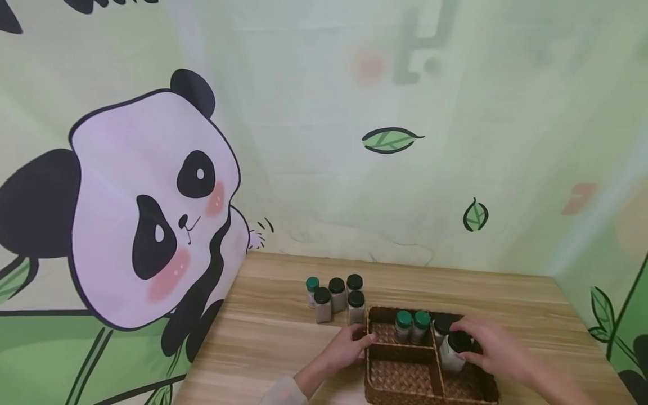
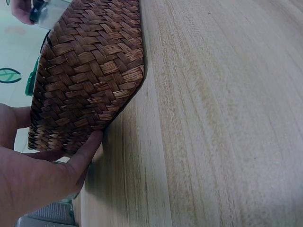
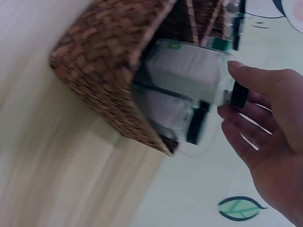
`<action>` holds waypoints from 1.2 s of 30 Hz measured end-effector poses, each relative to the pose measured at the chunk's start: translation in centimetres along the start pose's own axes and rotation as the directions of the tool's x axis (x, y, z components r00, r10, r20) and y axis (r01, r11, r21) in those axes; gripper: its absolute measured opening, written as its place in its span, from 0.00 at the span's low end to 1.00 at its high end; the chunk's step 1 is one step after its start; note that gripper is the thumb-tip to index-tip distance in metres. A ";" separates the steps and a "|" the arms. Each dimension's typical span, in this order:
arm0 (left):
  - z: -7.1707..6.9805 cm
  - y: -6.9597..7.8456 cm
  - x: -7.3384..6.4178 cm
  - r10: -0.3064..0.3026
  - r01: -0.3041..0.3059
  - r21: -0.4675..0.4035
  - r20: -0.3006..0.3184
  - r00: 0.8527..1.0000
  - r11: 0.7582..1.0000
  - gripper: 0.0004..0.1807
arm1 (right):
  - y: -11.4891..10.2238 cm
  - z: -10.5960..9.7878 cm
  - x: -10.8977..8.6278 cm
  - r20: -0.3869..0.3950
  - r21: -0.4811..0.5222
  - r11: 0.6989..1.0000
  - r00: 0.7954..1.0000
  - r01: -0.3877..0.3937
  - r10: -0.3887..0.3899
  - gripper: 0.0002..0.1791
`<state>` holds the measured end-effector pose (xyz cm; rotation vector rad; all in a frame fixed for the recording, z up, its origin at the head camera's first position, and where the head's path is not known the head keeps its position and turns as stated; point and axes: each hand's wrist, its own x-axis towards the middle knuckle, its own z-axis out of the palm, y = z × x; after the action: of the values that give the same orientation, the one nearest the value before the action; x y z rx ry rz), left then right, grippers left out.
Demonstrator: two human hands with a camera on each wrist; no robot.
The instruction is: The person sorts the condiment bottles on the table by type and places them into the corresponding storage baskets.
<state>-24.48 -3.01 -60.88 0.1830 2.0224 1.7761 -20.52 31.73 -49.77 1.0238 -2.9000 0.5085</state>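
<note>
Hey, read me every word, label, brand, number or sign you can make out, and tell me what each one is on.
No text is readable.
Black-capped jars in the basket: the label on one jar is too blurred.
Jars outside it: too small; print on one in the left wrist view is too blurred.
Wall backdrop: grey strokes and a reddish mark, too faint to read.

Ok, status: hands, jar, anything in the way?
Right hand grips jar, basket's right side. Left hand holds basket's left side. Second jar close alongside, could crowd it.
</note>
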 end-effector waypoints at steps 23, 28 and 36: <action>-0.1 -0.2 0.2 -0.016 0.016 -0.003 -0.003 1.000 1.000 0.32 | 0.5 4.5 -0.4 -0.020 0.032 0.997 0.997 -0.074 0.075 0.24; 0.0 -0.3 0.4 -0.008 0.008 -0.006 -0.012 1.000 1.000 0.30 | 0.2 4.5 -0.5 -0.030 0.018 0.995 0.995 -0.094 0.094 0.25; -0.1 -0.1 0.2 -0.006 0.006 -0.006 -0.003 1.000 1.000 0.30 | 0.1 4.0 -0.3 0.009 0.044 0.994 0.995 -0.097 0.097 0.26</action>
<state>-24.66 -3.10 -61.01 0.1720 2.0180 1.7795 -19.99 30.69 -53.60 0.8941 -2.9693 0.5777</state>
